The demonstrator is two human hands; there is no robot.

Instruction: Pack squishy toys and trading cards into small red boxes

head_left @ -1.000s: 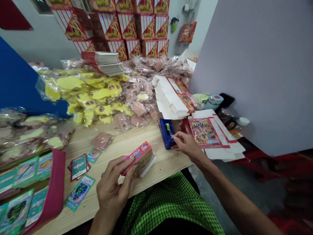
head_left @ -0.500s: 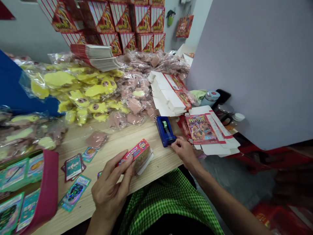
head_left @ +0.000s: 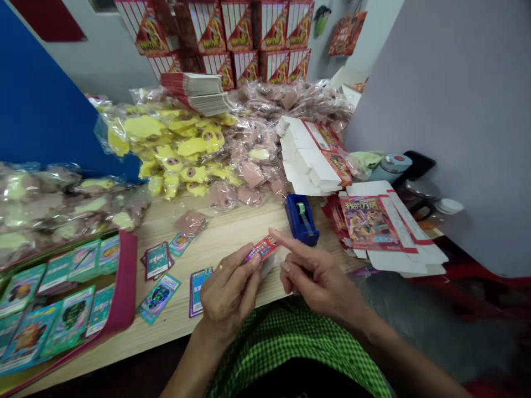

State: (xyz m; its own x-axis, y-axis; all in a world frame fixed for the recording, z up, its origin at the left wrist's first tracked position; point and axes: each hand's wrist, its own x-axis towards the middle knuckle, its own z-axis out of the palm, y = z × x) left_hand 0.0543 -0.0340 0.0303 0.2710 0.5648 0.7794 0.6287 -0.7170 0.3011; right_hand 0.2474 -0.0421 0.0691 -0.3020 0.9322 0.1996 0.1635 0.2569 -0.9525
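Note:
My left hand point(head_left: 232, 290) is closed around a small red printed box point(head_left: 264, 249), just above the front of the table. At the box's far right end, the index finger of my right hand point(head_left: 313, 271) reaches out and appears to touch its edge. The thumb of that hand is apart from the index finger, and the other fingers are curled. Whether a bit of tape is on the fingertip is too small to tell. Behind the right hand stands a blue tape dispenser point(head_left: 302, 221) with a strip of clear tape across its front.
Trading cards point(head_left: 157, 298) lie left of my hands, beside a pink-edged bin point(head_left: 126, 276) of sorted cards. Bagged yellow plush pieces point(head_left: 186, 146) and brown ones pile up behind. Flattened cartons point(head_left: 369, 224) lie right, near a light-blue cup point(head_left: 392, 166). Red boxes point(head_left: 274, 27) are stacked at the back.
My right hand has left the tape dispenser and come left to the small box. My left hand has turned the box and brought it closer to the body. The view has shifted left.

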